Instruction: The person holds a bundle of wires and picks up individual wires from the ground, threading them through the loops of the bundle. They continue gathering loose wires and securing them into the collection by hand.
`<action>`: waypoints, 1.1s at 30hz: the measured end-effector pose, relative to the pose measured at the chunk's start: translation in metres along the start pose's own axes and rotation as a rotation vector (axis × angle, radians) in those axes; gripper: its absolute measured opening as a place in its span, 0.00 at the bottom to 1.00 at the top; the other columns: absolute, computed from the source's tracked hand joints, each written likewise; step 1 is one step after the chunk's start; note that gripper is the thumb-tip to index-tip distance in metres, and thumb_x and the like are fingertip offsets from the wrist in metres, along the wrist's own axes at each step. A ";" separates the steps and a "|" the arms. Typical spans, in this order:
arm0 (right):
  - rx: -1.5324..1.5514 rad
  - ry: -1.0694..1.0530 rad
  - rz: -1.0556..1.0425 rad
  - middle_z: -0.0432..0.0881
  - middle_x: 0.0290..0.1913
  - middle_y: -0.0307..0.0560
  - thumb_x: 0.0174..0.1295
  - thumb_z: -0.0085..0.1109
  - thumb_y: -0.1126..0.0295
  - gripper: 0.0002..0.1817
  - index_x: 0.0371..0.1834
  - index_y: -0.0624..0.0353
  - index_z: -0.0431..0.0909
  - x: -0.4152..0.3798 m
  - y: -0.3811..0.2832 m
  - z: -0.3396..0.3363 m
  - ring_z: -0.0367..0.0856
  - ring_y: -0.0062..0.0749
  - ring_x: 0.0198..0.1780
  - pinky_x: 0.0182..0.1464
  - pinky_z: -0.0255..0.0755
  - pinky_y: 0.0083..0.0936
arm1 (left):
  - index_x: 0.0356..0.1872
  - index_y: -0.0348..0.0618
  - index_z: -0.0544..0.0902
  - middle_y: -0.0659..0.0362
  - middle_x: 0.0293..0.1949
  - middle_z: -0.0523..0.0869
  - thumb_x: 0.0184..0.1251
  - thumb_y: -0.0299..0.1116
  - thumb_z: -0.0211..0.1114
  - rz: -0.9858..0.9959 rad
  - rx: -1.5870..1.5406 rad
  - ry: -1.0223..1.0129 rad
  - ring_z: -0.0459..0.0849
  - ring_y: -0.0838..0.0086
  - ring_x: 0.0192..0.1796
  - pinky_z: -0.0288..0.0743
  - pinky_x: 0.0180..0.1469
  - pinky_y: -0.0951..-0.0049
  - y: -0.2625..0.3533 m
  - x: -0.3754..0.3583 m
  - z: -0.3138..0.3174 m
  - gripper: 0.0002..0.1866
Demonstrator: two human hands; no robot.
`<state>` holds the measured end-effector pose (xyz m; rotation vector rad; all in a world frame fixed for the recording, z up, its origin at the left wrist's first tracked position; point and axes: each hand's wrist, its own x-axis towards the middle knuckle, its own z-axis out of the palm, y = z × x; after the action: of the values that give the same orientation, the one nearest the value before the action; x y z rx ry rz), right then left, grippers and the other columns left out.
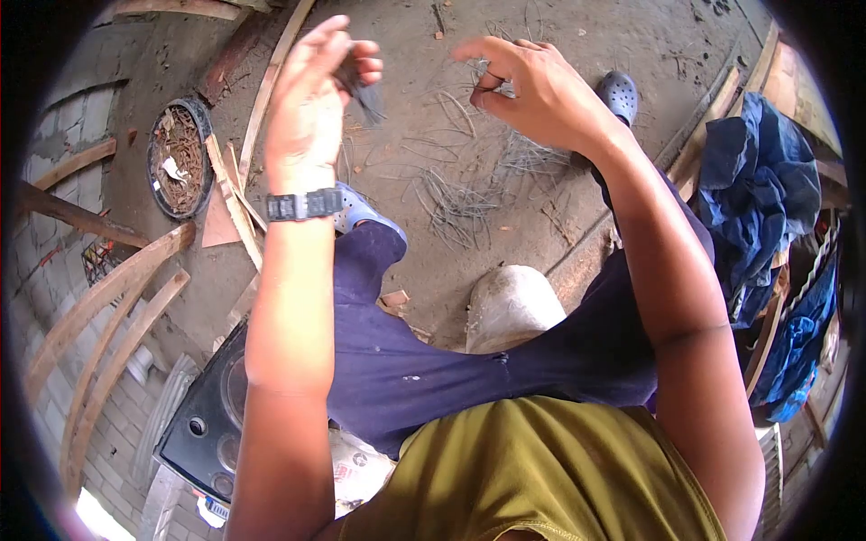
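Up near the top of the view, a small dark bundle of thin wire strands (361,90) sits pinched in the left hand (311,99), fingers curled together and clamped on it, the loose ends fanning down and blurred so that the strands cannot be counted. The right hand (532,86) is raised just beside it but apart from it, thumb and forefinger closed together in a pinch; whether a strand is caught between them is hard to make out (something thin may be there, but it blends into the floor behind). A dark wristwatch (305,205) wraps the left wrist. Below the hands, on the dusty concrete floor (559,212), more loose wires (456,203) lie scattered in tufts. The person sits with legs in dark blue trousers (406,361), a blue clog (359,209) half hidden behind the left forearm and another clog (619,95) peeking past the right wrist. A pale sack (507,307) rests between the knees, its lower part hidden. Off to the left, a round pan of rusty scraps (179,158) and curved wooden strips (99,307); to the right, crumpled blue cloth (758,180), cut off by the dark rim of the lens.
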<state>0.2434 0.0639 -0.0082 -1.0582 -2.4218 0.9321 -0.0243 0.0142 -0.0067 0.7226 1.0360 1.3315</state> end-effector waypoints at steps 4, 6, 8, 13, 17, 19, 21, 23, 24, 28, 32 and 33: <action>0.134 -0.157 0.085 0.88 0.33 0.52 0.59 0.66 0.71 0.26 0.63 0.55 0.76 0.000 -0.023 -0.013 0.88 0.44 0.38 0.46 0.78 0.37 | 0.63 0.39 0.76 0.50 0.47 0.88 0.75 0.42 0.67 -0.039 0.120 -0.064 0.87 0.70 0.47 0.78 0.54 0.69 -0.007 -0.009 0.025 0.23; 0.284 -0.243 0.060 0.88 0.36 0.50 0.61 0.66 0.72 0.27 0.65 0.56 0.74 0.001 -0.023 -0.017 0.87 0.37 0.39 0.47 0.77 0.32 | 0.64 0.39 0.76 0.51 0.47 0.89 0.76 0.45 0.66 -0.053 0.105 -0.102 0.87 0.70 0.49 0.78 0.55 0.71 -0.011 -0.010 0.030 0.25; 0.433 -0.328 0.038 0.88 0.39 0.49 0.63 0.67 0.73 0.28 0.67 0.56 0.71 0.002 -0.021 -0.017 0.85 0.31 0.41 0.48 0.75 0.27 | 0.65 0.38 0.75 0.52 0.47 0.89 0.78 0.51 0.62 -0.048 0.126 -0.110 0.88 0.71 0.50 0.78 0.56 0.73 -0.020 -0.012 0.033 0.27; 0.374 -0.027 0.029 0.90 0.37 0.53 0.61 0.67 0.70 0.22 0.58 0.63 0.75 0.002 -0.021 -0.008 0.89 0.42 0.38 0.42 0.78 0.33 | 0.65 0.38 0.75 0.57 0.44 0.88 0.78 0.57 0.59 -0.180 -0.019 -0.181 0.88 0.75 0.49 0.79 0.54 0.74 -0.029 -0.019 0.043 0.32; 0.397 0.060 -0.020 0.90 0.38 0.54 0.62 0.67 0.72 0.19 0.55 0.62 0.77 0.004 -0.018 -0.006 0.90 0.42 0.40 0.43 0.79 0.32 | 0.70 0.38 0.71 0.53 0.52 0.87 0.76 0.45 0.65 -0.178 0.195 -0.294 0.87 0.68 0.53 0.78 0.61 0.63 -0.033 -0.020 0.040 0.29; 0.403 0.101 0.009 0.90 0.37 0.52 0.62 0.69 0.71 0.14 0.49 0.61 0.82 0.005 -0.018 -0.005 0.90 0.39 0.40 0.44 0.79 0.32 | 0.70 0.38 0.71 0.54 0.51 0.87 0.73 0.39 0.68 -0.165 0.224 -0.297 0.87 0.68 0.52 0.79 0.60 0.64 -0.031 -0.022 0.043 0.29; 0.420 0.100 0.025 0.90 0.37 0.51 0.62 0.70 0.70 0.12 0.47 0.61 0.84 0.005 -0.020 -0.005 0.90 0.37 0.40 0.44 0.80 0.32 | 0.71 0.38 0.70 0.54 0.51 0.87 0.70 0.33 0.70 -0.154 0.249 -0.304 0.87 0.68 0.51 0.79 0.59 0.66 -0.030 -0.023 0.047 0.30; 0.441 0.093 0.050 0.90 0.37 0.49 0.62 0.71 0.68 0.12 0.45 0.61 0.85 0.004 -0.020 -0.003 0.90 0.35 0.40 0.44 0.80 0.32 | 0.67 0.40 0.74 0.56 0.42 0.89 0.65 0.23 0.72 -0.167 0.059 -0.233 0.87 0.75 0.43 0.81 0.50 0.73 -0.032 -0.023 0.050 0.29; 0.489 0.140 -0.020 0.90 0.37 0.48 0.63 0.71 0.64 0.13 0.45 0.60 0.86 0.006 -0.017 -0.001 0.90 0.33 0.41 0.44 0.80 0.32 | 0.67 0.40 0.74 0.56 0.42 0.89 0.65 0.23 0.72 -0.174 0.054 -0.229 0.87 0.75 0.43 0.81 0.50 0.73 -0.031 -0.022 0.048 0.29; 0.465 0.184 0.282 0.91 0.41 0.46 0.67 0.68 0.54 0.19 0.49 0.58 0.87 0.016 0.032 0.016 0.90 0.33 0.46 0.49 0.82 0.30 | 0.68 0.35 0.72 0.54 0.37 0.86 0.72 0.27 0.65 0.003 -0.111 -0.098 0.86 0.64 0.41 0.80 0.51 0.65 -0.010 -0.014 0.035 0.25; 0.037 0.011 0.470 0.90 0.42 0.47 0.65 0.69 0.50 0.25 0.54 0.59 0.84 -0.014 0.122 0.086 0.88 0.34 0.44 0.47 0.81 0.31 | 0.67 0.36 0.73 0.55 0.39 0.86 0.72 0.25 0.65 0.080 -0.205 0.097 0.86 0.64 0.44 0.80 0.51 0.66 0.001 -0.010 0.018 0.24; -0.050 -0.173 0.543 0.89 0.46 0.53 0.61 0.70 0.47 0.28 0.54 0.59 0.85 -0.026 0.123 0.107 0.88 0.45 0.48 0.53 0.80 0.36 | 0.64 0.36 0.75 0.55 0.38 0.86 0.72 0.25 0.65 0.082 -0.234 0.147 0.86 0.65 0.44 0.80 0.50 0.66 -0.001 -0.009 0.010 0.21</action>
<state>0.2678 0.0609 -0.1716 -1.7719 -2.3361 1.1699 -0.0145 0.0067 -0.0021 0.5020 0.9534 1.5655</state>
